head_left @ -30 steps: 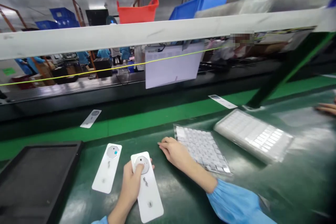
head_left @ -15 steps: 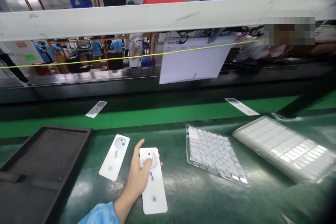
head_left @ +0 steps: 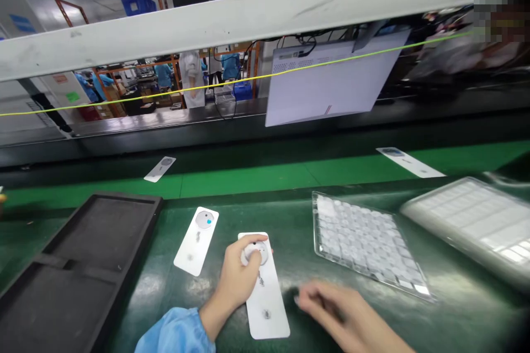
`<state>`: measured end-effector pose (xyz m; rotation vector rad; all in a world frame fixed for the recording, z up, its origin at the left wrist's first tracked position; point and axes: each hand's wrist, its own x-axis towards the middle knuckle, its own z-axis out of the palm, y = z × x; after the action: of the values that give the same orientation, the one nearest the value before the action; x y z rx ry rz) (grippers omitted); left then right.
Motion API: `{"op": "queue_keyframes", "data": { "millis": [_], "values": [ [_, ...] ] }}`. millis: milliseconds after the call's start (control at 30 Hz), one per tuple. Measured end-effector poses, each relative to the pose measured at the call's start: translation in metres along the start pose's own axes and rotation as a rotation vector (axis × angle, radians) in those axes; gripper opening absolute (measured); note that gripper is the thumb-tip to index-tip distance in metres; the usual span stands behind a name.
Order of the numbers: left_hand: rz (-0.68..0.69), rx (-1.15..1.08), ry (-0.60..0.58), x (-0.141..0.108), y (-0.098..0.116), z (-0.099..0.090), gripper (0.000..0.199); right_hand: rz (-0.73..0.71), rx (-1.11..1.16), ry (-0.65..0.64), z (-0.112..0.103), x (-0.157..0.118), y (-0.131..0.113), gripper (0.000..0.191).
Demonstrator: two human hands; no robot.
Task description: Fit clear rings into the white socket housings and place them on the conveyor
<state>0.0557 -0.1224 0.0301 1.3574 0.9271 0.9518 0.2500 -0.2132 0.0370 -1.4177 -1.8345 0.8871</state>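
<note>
My left hand (head_left: 242, 273) grips the upper end of a white card (head_left: 269, 309), with thumb and index finger over its round grey part. The card lies on or just above the green bench. My right hand (head_left: 337, 311), blurred by motion, is to the right of that card and apart from it. Its thumb and fingers are pinched together; whether a small thing is between them is hard to make out. Another white card (head_left: 196, 242) with a blue dot lies to the left. A clear tray of small white pieces (head_left: 364, 242) sits beyond my right hand.
A black tray (head_left: 95, 242) lies at the left, and a stack of clear trays (head_left: 472, 220) at the right. Two cards (head_left: 160, 169) (head_left: 409, 162) rest on the bright green strip behind. A monitor (head_left: 335, 77) hangs under the white shelf beam (head_left: 207, 22).
My right hand has come into view from the lower right. My left index finger has bent over the card's top. The whole view has shifted and tilted slightly.
</note>
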Motion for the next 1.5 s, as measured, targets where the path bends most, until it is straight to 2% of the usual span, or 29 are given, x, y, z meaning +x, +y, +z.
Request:
{"op": "queue_keyframes", "data": {
  "millis": [133, 267, 333, 433, 533, 600, 733, 867, 1067, 1300, 1500],
  "values": [
    [0.095, 0.102, 0.018, -0.002, 0.009, -0.002, 0.028, 0.023, 0.126, -0.141, -0.023, 0.065, -0.013, 0.041],
    [0.13, 0.109, -0.089, -0.003, 0.015, -0.001, 0.025, 0.139, 0.322, -0.317, -0.032, 0.091, -0.01, 0.042],
    [0.134, 0.101, -0.112, -0.001, 0.012, -0.001, 0.024, 0.172, 0.408, -0.346, -0.035, 0.091, -0.007, 0.047],
    [0.136, 0.184, -0.066, 0.006, 0.0, -0.002, 0.022, 0.218, 0.5, -0.367, -0.034, 0.09, 0.003, 0.058],
    [0.122, 0.252, 0.004, 0.014, -0.009, -0.004, 0.025, 0.256, 0.613, -0.283, -0.029, 0.09, 0.01, 0.061],
    [0.109, 0.282, 0.046, 0.015, -0.009, -0.006, 0.027, 0.277, 0.65, -0.245, -0.026, 0.09, 0.01, 0.062],
    [0.087, 0.344, 0.104, 0.012, -0.006, -0.009, 0.03, 0.3, 0.67, -0.266, -0.023, 0.087, 0.004, 0.065],
    [0.082, 0.321, 0.148, 0.009, -0.003, -0.008, 0.024, 0.317, 0.708, -0.246, -0.02, 0.085, 0.002, 0.062],
    [0.101, 0.206, 0.077, 0.007, 0.003, -0.003, 0.014, 0.277, 0.743, -0.255, -0.014, 0.081, 0.002, 0.055],
    [0.096, 0.162, 0.087, 0.006, 0.004, -0.001, 0.008, 0.321, 0.762, -0.252, -0.015, 0.081, 0.0, 0.056],
    [0.104, 0.166, 0.074, 0.006, 0.001, 0.0, 0.007, 0.327, 0.715, -0.199, -0.014, 0.079, -0.002, 0.053]
  ]
}}
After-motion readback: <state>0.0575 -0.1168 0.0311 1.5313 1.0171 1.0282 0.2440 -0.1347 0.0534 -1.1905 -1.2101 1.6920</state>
